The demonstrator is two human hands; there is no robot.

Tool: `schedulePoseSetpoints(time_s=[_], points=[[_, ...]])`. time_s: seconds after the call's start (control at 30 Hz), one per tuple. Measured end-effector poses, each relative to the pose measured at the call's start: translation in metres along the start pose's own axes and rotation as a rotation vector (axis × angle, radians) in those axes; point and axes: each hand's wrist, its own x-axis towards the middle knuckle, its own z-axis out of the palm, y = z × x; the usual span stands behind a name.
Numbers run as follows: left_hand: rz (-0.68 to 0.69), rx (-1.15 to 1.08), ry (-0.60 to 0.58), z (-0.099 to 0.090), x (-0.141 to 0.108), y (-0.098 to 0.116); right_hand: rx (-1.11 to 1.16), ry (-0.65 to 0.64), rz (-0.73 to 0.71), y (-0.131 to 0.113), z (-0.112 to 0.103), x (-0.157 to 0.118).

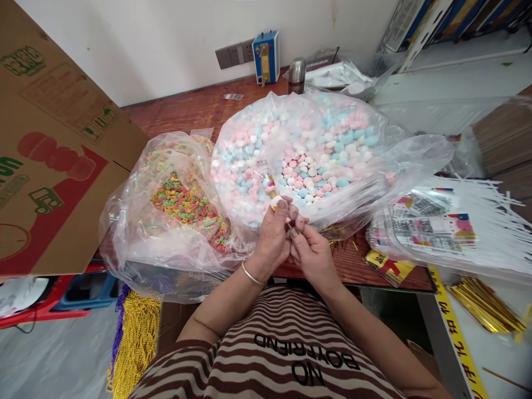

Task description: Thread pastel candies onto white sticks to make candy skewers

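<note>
My left hand (272, 235) is closed around the gathered end of a small clear printed bag (266, 180) with a few colourful pieces inside. Its far end points away from me, over a big bag. Close against it, my right hand (310, 249) pinches at the same gathered end, with thumb and fingertips pressed together. Whatever lies between those fingertips is too small to make out. Just beyond both hands lies the big clear bag (249, 199) of pink, white and blue candies (305, 177), its mouth open.
To the left sits an open clear bag of colourful small rings (187, 208), beside a tall cardboard box (50, 144). White sticks (490, 216), printed bags (432, 230) and gold twist ties (484, 305) lie right. A metal flask (296, 75) and a blue device (266, 58) stand behind.
</note>
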Motion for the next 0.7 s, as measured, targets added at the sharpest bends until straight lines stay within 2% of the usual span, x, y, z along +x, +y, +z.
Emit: schedulePoseSetpoints(time_s=[0.07,0.1,0.2,0.33,0.43,0.6,0.7], points=[[-0.008,0.006,0.001,0.000,0.000,0.000,-0.270,0.107,-0.171,0.002,-0.003,0.001],[-0.008,-0.008,-0.012,-0.001,0.003,0.004,-0.369,0.116,-0.222,0.002,-0.005,0.000],[0.034,-0.071,-0.031,-0.005,0.016,0.030,-0.500,0.048,-0.262,0.000,-0.014,-0.004],[0.067,-0.101,0.054,-0.005,0.029,0.057,-0.602,-0.009,-0.319,-0.002,-0.016,-0.010],[0.041,-0.131,0.081,-0.001,0.029,0.053,-0.711,0.021,-0.386,0.001,-0.011,-0.011],[0.004,-0.175,0.049,0.002,0.024,0.027,-0.976,0.082,-0.556,0.008,-0.008,-0.006],[-0.002,-0.136,0.029,-0.001,0.019,0.017,-0.969,0.093,-0.530,0.011,-0.007,-0.002]])
